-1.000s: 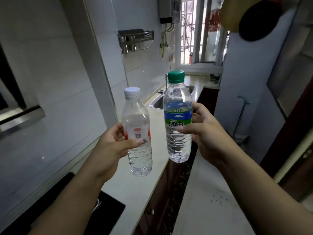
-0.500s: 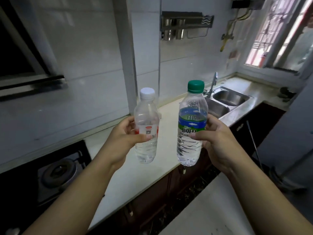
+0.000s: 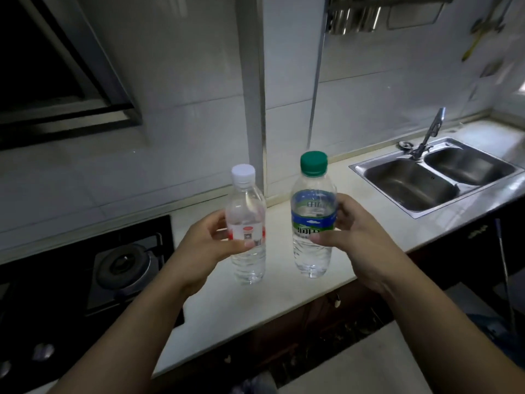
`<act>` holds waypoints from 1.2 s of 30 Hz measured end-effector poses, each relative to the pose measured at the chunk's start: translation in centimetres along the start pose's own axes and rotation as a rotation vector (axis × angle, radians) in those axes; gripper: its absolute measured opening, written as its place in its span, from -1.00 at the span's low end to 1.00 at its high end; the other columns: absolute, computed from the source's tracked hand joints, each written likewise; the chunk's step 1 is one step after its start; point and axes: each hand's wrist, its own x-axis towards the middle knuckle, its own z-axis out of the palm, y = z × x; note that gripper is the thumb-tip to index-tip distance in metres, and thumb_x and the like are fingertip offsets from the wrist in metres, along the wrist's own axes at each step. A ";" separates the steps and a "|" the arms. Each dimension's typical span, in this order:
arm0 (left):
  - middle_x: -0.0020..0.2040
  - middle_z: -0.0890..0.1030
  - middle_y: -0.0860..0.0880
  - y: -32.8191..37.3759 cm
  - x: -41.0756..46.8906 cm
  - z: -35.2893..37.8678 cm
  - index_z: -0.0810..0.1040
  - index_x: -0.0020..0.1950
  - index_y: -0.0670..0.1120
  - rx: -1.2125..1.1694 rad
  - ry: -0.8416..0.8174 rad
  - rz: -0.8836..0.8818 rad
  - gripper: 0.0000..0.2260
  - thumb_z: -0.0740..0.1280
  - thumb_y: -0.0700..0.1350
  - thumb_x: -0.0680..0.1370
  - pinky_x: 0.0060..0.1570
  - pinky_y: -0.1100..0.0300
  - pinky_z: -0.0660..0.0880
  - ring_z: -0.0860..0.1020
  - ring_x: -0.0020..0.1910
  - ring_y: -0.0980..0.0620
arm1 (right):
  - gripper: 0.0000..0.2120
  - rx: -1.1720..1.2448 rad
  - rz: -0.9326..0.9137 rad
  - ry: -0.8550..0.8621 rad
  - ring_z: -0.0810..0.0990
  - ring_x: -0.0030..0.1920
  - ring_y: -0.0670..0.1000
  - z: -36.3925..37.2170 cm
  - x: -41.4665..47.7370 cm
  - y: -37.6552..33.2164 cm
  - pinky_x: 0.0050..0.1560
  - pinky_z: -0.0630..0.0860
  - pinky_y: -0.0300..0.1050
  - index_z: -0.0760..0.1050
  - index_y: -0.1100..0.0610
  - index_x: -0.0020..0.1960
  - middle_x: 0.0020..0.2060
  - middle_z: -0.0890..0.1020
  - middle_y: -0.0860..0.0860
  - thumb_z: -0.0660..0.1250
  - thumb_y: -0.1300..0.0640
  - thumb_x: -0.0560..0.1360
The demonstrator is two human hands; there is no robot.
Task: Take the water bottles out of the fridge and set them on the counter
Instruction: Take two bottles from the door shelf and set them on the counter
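Placing step: left hand [image 3: 210,243] grips white-capped bottle [image 3: 248,223], right hand [image 3: 355,240] green-capped bottle [image 3: 312,223], seemingly above counter [image 3: 284,297]. Next: lower, release.

Water bottles: two, centre frame: one white-capped bottle [image 3: 246,201], one green-capped bottle [image 3: 313,207]. Hands: two, a left hand [image 3: 206,245] and a right hand [image 3: 359,241]. Sink basins: two, right of frame: a near basin [image 3: 409,184], a far basin [image 3: 468,166]. Faucet [image 3: 432,131]: one. Stove burner [image 3: 125,264]: one, lower left. Range hood [image 3: 56,89]: one, upper left.
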 end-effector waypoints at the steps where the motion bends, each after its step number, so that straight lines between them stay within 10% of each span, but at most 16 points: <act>1: 0.10 0.71 0.02 -0.7 0.9 -0.3 0.58 0.25 0.02 0.010 0.023 0.005 -0.53 0.53 -0.25 0.38 -0.13 0.32 0.52 0.66 0.06 0.09 | -0.43 -0.011 0.009 -0.031 0.65 0.16 0.04 0.1 1.1 0.3 0.18 0.57 -0.03 0.51 0.07 0.25 0.08 0.71 0.01 0.48 0.49 0.34; 18: 0.18 0.65 0.12 -12.0 11.2 -6.2 0.53 0.28 0.01 0.191 0.259 -0.181 -0.31 0.57 0.08 0.17 0.27 -0.02 0.51 0.59 0.21 0.15 | -0.41 -0.026 0.239 -0.355 0.62 0.21 0.00 4.3 19.5 8.4 0.17 0.59 -0.05 0.46 0.07 0.27 0.17 0.65 -0.01 0.43 0.53 0.37; 29: 0.25 0.60 -0.02 -18.1 16.1 -9.2 0.46 0.32 -0.11 0.127 0.360 -0.349 -0.41 0.58 -0.27 0.34 0.32 -0.03 0.48 0.55 0.27 0.06 | -0.31 -0.046 0.295 -0.525 0.54 0.29 0.03 8.5 29.2 15.6 0.24 0.53 0.00 0.42 0.06 0.35 0.28 0.57 0.03 0.37 0.58 0.36; 36: 0.26 0.59 -0.07 -20.7 18.7 -10.0 0.43 0.33 -0.14 0.071 0.429 -0.389 -0.37 0.54 -0.24 0.29 0.29 -0.01 0.49 0.54 0.30 -0.02 | -0.38 -0.070 0.305 -0.481 0.57 0.17 -0.03 10.1 32.6 18.3 -0.09 0.60 -0.28 0.38 0.20 0.39 0.23 0.56 0.03 0.32 0.58 0.40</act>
